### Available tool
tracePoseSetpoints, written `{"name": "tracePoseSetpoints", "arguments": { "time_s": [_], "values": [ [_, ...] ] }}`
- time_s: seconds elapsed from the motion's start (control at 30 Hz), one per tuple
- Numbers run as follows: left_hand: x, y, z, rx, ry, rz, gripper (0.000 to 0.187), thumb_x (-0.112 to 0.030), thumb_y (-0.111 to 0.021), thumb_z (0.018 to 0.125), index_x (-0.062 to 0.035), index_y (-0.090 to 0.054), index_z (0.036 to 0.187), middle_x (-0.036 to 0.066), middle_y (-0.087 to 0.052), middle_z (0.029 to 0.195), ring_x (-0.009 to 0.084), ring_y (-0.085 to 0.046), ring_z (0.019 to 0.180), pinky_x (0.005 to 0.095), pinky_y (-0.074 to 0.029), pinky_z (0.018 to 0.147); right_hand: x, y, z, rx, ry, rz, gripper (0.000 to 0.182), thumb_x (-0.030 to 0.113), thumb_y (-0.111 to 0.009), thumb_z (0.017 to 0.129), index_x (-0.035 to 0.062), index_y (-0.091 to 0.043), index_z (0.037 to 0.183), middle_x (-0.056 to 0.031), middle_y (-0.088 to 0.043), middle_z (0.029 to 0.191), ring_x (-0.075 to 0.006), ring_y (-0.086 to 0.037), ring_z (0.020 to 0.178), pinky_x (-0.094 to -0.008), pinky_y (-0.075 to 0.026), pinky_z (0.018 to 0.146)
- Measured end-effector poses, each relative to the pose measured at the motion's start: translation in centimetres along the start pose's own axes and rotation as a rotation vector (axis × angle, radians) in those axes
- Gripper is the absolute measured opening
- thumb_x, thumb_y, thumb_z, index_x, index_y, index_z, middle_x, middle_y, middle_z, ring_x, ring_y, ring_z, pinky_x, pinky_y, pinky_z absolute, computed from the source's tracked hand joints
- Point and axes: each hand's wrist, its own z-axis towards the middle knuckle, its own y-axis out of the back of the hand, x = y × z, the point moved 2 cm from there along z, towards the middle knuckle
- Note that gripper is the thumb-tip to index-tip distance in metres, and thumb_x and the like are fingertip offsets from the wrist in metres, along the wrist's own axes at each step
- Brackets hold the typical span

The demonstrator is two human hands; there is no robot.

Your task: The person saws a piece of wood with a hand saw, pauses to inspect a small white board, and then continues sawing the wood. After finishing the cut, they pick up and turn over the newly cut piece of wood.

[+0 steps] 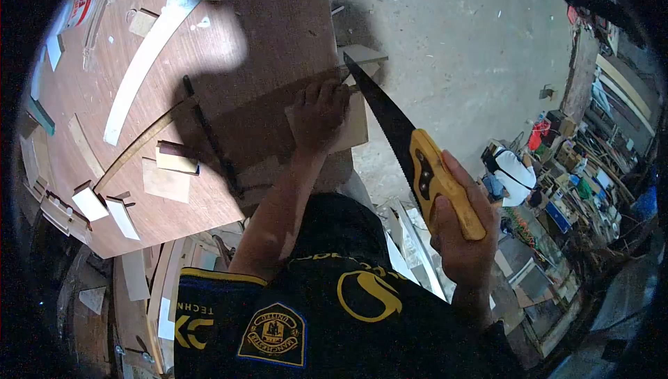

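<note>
My right hand [465, 229] grips the yellow handle of a hand saw [390, 123], whose dark blade points up and left. The blade's tip meets a small pale wooden piece [356, 125] that hangs over the edge of a brown plywood table [278, 10]. My left hand [319, 113] presses down on that piece, fingers curled over its top edge next to the blade. My black and yellow shirt fills the lower middle of the view.
Pale wood offcuts and a long curved strip [142, 66] lie on the table, with a thin dark bar [209, 135] near the left hand. Bare concrete floor [459, 38] lies beyond. Another person in white [515, 174] crouches at right by cluttered shelves.
</note>
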Motion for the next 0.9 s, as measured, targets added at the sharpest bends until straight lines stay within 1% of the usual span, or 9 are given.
{"name": "tracePoseSetpoints", "arguments": {
  "time_s": [0.03,0.1,0.27,0.57,0.6,0.73,0.83,0.87,0.9],
  "values": [
    [0.6,-1.3,0.0,-0.001,-0.005,-0.002,0.021,-0.023,-0.069,0.086,-0.0145,-0.066,0.105,0.006,-0.062,0.110,0.0276,-0.059,0.107,0.0462,-0.048,0.088,-1.3,-0.4,0.1,-0.052,0.082,-0.053,0.048,0.004,-0.060,0.095,-0.0014,-0.052,0.142,-0.0223,-0.063,0.134,-0.0290,-0.064,0.122,-0.0362,-0.049,0.102],
    [1.7,-3.9,-0.5,-0.628,-0.326,0.332,0.023,-0.023,-0.069,0.084,-0.0135,-0.066,0.105,0.005,-0.063,0.107,0.0272,-0.060,0.106,0.0458,-0.049,0.087,-1.0,-0.9,0.2,-0.003,0.114,-0.039,0.045,0.004,-0.059,0.095,-0.0001,-0.055,0.140,-0.0239,-0.063,0.132,-0.0319,-0.064,0.121,-0.0374,-0.050,0.102],
    [1.9,-3.4,0.2,-0.533,-0.297,0.349,0.025,-0.024,-0.068,0.083,-0.0137,-0.066,0.105,0.006,-0.062,0.107,0.0265,-0.060,0.107,0.0450,-0.049,0.087,-0.9,-2.8,4.0,-0.011,0.061,-0.028,0.042,0.004,-0.057,0.096,-0.0023,-0.055,0.138,-0.0253,-0.063,0.131,-0.0335,-0.064,0.120,-0.0376,-0.050,0.101],
    [1.8,-3.8,-0.7,-0.483,-0.282,0.339,0.028,-0.027,-0.067,0.086,-0.0155,-0.064,0.112,0.005,-0.062,0.112,0.0262,-0.061,0.108,0.0460,-0.048,0.090,0.1,-2.3,6.1,-0.006,0.164,0.090,0.040,0.008,-0.057,0.098,-0.0023,-0.056,0.137,-0.0218,-0.064,0.130,-0.0240,-0.065,0.114,-0.0329,-0.052,0.098],
    [1.7,-3.8,-0.7,-0.504,-0.298,0.344,0.027,-0.027,-0.067,0.087,-0.0160,-0.064,0.112,0.005,-0.062,0.113,0.0263,-0.060,0.109,0.0462,-0.048,0.091,0.6,-2.0,6.2,0.030,-0.029,0.257,0.038,0.007,-0.059,0.098,-0.0045,-0.058,0.134,-0.0208,-0.065,0.129,-0.0223,-0.064,0.114,-0.0323,-0.051,0.099],
    [1.8,-4.3,-0.5,-0.502,-0.272,0.350,0.027,-0.027,-0.066,0.088,-0.0155,-0.064,0.112,0.005,-0.062,0.114,0.0272,-0.059,0.110,0.0467,-0.047,0.093,-0.7,-3.1,6.5,0.009,0.198,0.121,0.038,0.004,-0.059,0.097,-0.0054,-0.057,0.134,-0.0200,-0.066,0.127,-0.0200,-0.063,0.115,-0.0316,-0.049,0.101],
    [1.9,-4.0,-0.4,-0.488,-0.272,0.345,0.026,-0.026,-0.066,0.088,-0.0148,-0.064,0.111,0.005,-0.062,0.114,0.0278,-0.060,0.110,0.0477,-0.047,0.093,-0.9,-3.9,6.2,-0.012,0.161,0.124,0.038,0.001,-0.060,0.096,-0.0044,-0.058,0.134,-0.0207,-0.065,0.129,-0.0205,-0.060,0.119,-0.0327,-0.046,0.105],
    [1.8,-3.8,-0.6,-0.514,-0.292,0.333,0.025,-0.027,-0.066,0.088,-0.0143,-0.065,0.110,0.006,-0.063,0.114,0.0290,-0.059,0.110,0.0483,-0.047,0.093,-0.9,-3.9,6.1,-0.074,0.201,0.173,0.037,0.006,-0.061,0.097,-0.0035,-0.059,0.133,-0.0161,-0.071,0.105,-0.0158,-0.067,0.094,-0.0287,-0.055,0.083],
    [1.7,-3.6,-0.7,-0.542,-0.314,0.321,0.024,-0.027,-0.066,0.088,-0.0139,-0.065,0.109,0.007,-0.063,0.114,0.0302,-0.059,0.110,0.0489,-0.047,0.093,-0.7,-3.2,6.5,-0.085,0.204,0.175,0.037,0.006,-0.061,0.097,-0.0035,-0.059,0.133,-0.0161,-0.071,0.105,-0.0158,-0.067,0.094,-0.0287,-0.055,0.083]
  ]
}}
